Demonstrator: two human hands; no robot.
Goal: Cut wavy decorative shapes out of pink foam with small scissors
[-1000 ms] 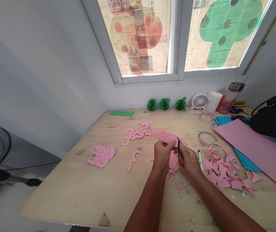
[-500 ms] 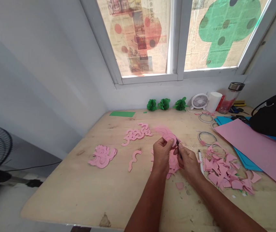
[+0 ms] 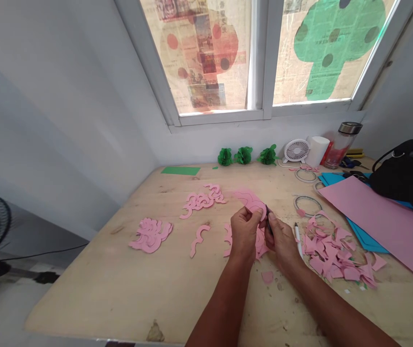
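Pink sheet (image 3: 250, 201), dark tool (image 3: 269, 225).
Left hand (image 3: 243, 233) pinches sheet, right hand (image 3: 282, 241) grips tool, both left of white pen (image 3: 298, 237); scraps (image 3: 331, 249) right.

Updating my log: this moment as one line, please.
left hand: pinching pink paper | right hand: gripping dark tool at paper's edge | pink scraps: heaped rightward

wooden table (image 3: 119, 294); on it pink cutouts (image 3: 153, 235), pink scraps (image 3: 331, 251)

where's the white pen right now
In the head view, the white pen lies right of centre on the wooden table, between the right hand and the heap of pink paper scraps.
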